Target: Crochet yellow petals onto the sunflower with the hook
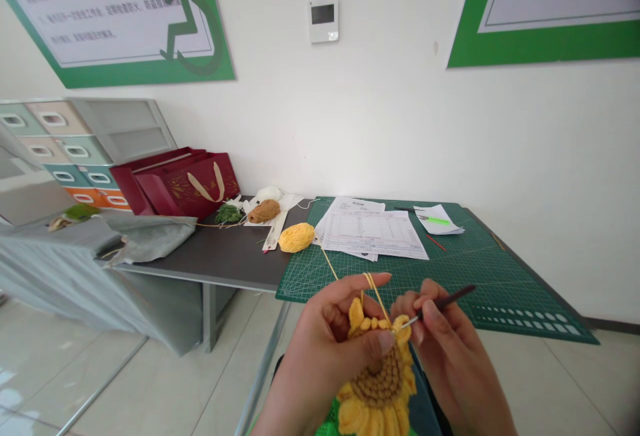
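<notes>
A crocheted sunflower (377, 383) with a brown middle and yellow petals is pinched in my left hand (335, 349), thumb across its upper edge. Yellow yarn (327, 263) runs from a yarn ball (297, 238) on the table and loops over my raised left index finger. My right hand (445, 343) grips a crochet hook (453, 297) with a dark handle. The hook's metal shaft points left to a petal at the flower's top edge; its very tip is hidden in the stitches. Green crochet work (327, 419) shows beneath the flower.
A green cutting mat (500, 269) carries printed papers (373, 229), a note pad (440, 219) and a red pen (436, 243). Brown yarn (264, 211), green yarn (229, 214) and a maroon gift bag (185, 183) sit to the left, before a drawer unit (125, 123).
</notes>
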Motion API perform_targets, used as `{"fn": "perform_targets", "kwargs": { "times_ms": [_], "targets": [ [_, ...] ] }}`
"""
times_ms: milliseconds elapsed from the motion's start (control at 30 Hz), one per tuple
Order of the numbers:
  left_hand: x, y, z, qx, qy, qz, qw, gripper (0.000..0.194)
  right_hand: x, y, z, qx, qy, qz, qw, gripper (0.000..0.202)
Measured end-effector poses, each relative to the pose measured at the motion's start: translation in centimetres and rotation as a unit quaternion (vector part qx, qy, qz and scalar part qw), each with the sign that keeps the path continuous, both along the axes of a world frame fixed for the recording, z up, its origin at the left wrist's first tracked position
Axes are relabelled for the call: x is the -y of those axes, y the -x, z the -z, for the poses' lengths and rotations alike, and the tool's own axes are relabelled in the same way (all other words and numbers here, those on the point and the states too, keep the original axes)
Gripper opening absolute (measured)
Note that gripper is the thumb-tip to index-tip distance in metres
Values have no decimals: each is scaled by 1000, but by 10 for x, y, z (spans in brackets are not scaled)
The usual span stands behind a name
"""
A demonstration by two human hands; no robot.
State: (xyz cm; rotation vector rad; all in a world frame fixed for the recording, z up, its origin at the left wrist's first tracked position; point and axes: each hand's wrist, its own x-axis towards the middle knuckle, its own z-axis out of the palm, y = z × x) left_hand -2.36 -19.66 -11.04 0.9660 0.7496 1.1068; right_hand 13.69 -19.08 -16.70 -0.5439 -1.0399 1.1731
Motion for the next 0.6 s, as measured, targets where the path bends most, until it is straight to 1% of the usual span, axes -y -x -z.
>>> {"fn": "perform_targets", "kwargs": {
  "times_ms": [67, 100, 133, 200, 300, 433, 500, 600],
  "targets": [
    [0, 0, -1, 17, 7, 2, 1000, 50, 0, 4, 4, -21, 8, -34, 999, 16],
    [0, -1, -1, 24, 9, 5, 1000, 50, 0, 6, 5, -21, -3, -34, 999, 16],
    [0, -1, 0, 30, 10, 8, 999, 48, 1, 7, 5, -14, -23, -22, 999, 16],
    [-1, -2, 1, 38, 12, 13, 999, 47, 1, 9, 4, 9, -73, 28, 997, 14],
    [-3, -2, 6, 52, 14, 23, 998, 52, 2, 9, -1, 50, -149, 101, 982, 6],
    [-4, -2, 10, 62, 28, 57, 996, 62, 1, 5, -7, 78, -234, 129, 960, 4],
    [-4, -3, 9, 61, 31, 61, 996, 62, 1, 4, -6, 84, -246, 146, 955, 5],
    [-2, -5, 4, 62, 31, 38, 997, 59, 2, 5, -2, 80, -238, 183, 950, 8]
  ]
}}
